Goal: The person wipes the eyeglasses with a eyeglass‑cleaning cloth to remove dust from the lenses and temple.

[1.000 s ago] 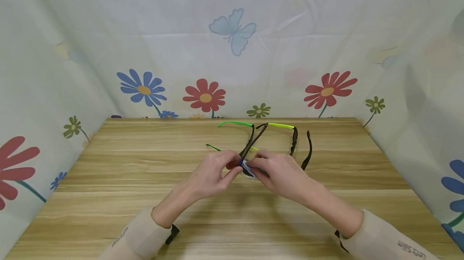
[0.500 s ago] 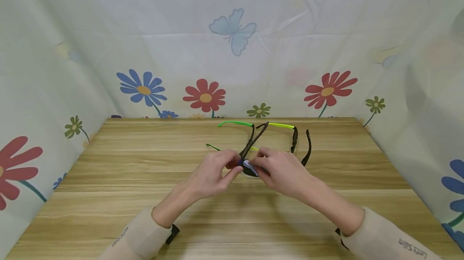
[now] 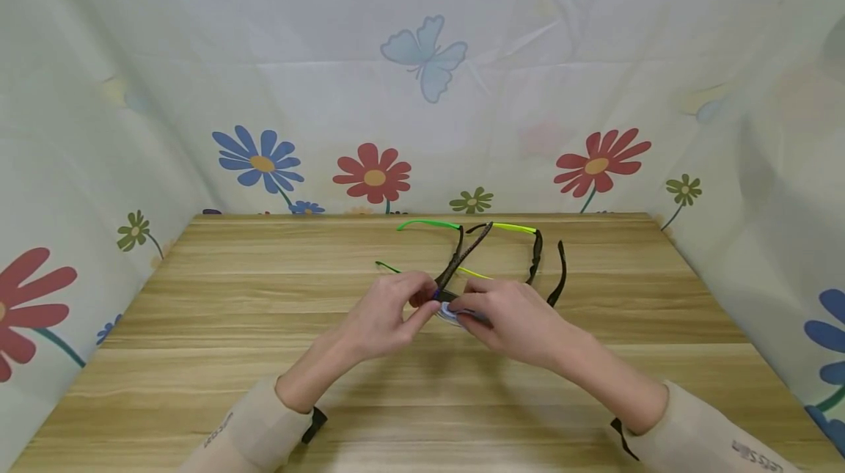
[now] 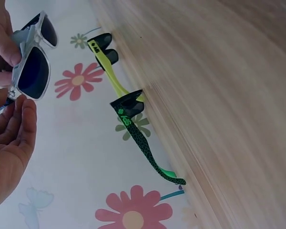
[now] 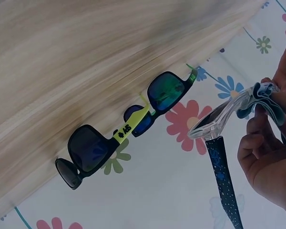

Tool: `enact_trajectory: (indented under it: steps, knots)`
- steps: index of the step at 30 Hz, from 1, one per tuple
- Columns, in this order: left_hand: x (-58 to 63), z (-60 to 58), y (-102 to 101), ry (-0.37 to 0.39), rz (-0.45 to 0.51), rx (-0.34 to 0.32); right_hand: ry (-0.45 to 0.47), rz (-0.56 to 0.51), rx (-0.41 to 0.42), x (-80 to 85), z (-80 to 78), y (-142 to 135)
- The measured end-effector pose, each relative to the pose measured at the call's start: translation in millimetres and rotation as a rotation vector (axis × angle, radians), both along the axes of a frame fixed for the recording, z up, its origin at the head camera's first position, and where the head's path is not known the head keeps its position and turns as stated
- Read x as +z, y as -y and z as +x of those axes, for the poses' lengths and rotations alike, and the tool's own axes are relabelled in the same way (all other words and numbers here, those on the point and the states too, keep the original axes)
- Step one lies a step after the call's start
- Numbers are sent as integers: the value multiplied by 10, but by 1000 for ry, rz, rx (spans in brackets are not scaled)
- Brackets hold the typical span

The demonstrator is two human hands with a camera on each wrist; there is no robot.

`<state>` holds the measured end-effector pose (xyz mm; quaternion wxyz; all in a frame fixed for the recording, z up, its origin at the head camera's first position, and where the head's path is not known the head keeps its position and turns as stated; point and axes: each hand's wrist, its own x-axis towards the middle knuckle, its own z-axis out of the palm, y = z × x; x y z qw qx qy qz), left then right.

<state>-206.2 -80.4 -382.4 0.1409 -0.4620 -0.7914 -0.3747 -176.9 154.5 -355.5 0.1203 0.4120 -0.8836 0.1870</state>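
Observation:
A pair of sunglasses (image 4: pixel 34 74) with a clear frame, dark lenses and speckled dark temples is held up over the table between both hands. My left hand (image 3: pixel 389 315) pinches it at one hinge corner, thumb and fingertips on the frame. With thumb and fingers, my right hand (image 3: pixel 521 319) grips a light-blue cloth (image 5: pixel 264 105), bunched and folded against a lens near the nose bridge. One temple (image 3: pixel 467 257) of the held sunglasses points away from me; the other (image 3: pixel 559 279) sticks out beyond my right hand. The right fingers partly cover the lenses.
Behind the hands, sunglasses with yellow temples (image 5: pixel 93 148) and another pair with green temples (image 5: pixel 167 90) stand side by side on the wooden table (image 3: pixel 264 297). A flower-printed curtain (image 3: pixel 317 92) encloses the table's back and sides.
My right hand has shifted slightly with the cloth, which now lies lower on the lens, toward the near rim. My left hand keeps its hold at the hinge corner.

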Motion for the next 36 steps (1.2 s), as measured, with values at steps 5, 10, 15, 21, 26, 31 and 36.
enact_trajectory:
  steps: [5, 10, 15, 21, 26, 31, 36]
  knots:
    - [11, 22, -15, -1, 3, -10, -14, -36, 2, -20, -14, 23]
    - [0, 25, -27, -4, 16, -20, -53, -50, -19, -31, -24, 37]
    - [6, 25, -39, -1, 16, -12, -85, -27, -87, -25, -31, 41]
    - [12, 27, -39, -1, 21, -8, -107, 25, -127, -11, -46, 30]
    - [17, 28, -28, -4, 20, 7, -100, 42, -121, 0, -48, 15]
    - [7, 14, -11, -3, 12, 19, -88, 42, -91, 12, -29, 5]
    - [5, 4, -1, 1, 9, 19, -78, 10, -52, 21, -18, -1]
